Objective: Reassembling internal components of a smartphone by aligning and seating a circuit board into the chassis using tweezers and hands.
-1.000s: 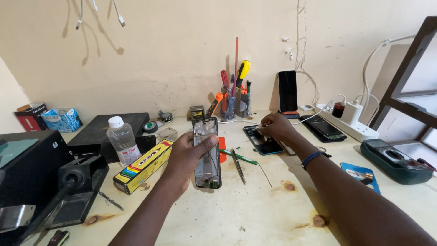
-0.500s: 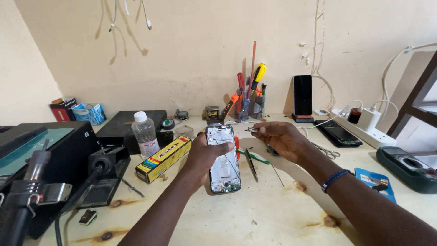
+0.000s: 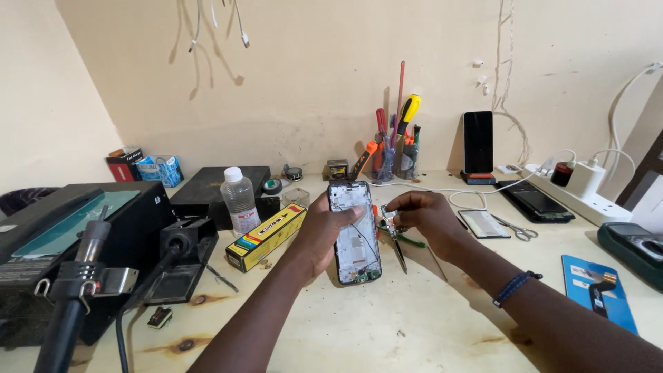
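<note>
Holding: my left hand (image 3: 324, 231) wraps the opened phone (image 3: 354, 231) from its left edge, thumb laid over the upper part of the exposed inside; the phone stands tilted above the bench (image 3: 387, 324), bottom end toward me.
Right hand: my right hand (image 3: 425, 217) is pinched together on a small metal part (image 3: 387, 215) just beside the phone's right edge, with a thin dark tool (image 3: 399, 252) pointing down from the same pinch. I cannot tell whether part and tool are one piece.
Around the hands: green-handled tweezers (image 3: 407, 240) lie on the bench under the right hand; a yellow box (image 3: 266, 236) and a clear plastic bottle (image 3: 238, 200) sit to the left of the phone; a hot-air handle in its stand (image 3: 76, 276) is at the near left; a cup of screwdrivers (image 3: 397, 148) stands against the wall; a second phone (image 3: 478, 141) leans upright behind; scissors (image 3: 514, 228) and a power strip (image 3: 583, 193) lie to the right.
Risk, dropped part: I judge the pinched piece small enough to slip and vanish among the clutter if the fingers loosen.
Risk, scratched inside: the tool tip hangs close to the bare board; a twitch of the right hand could scrape it, I think.
Risk, phone slipping: held from one side only, the phone could pivot and fall onto the bench if pushed from the right.
Risk, bottle: an elbow swing to the left might tip the bottle onto the equipment.
</note>
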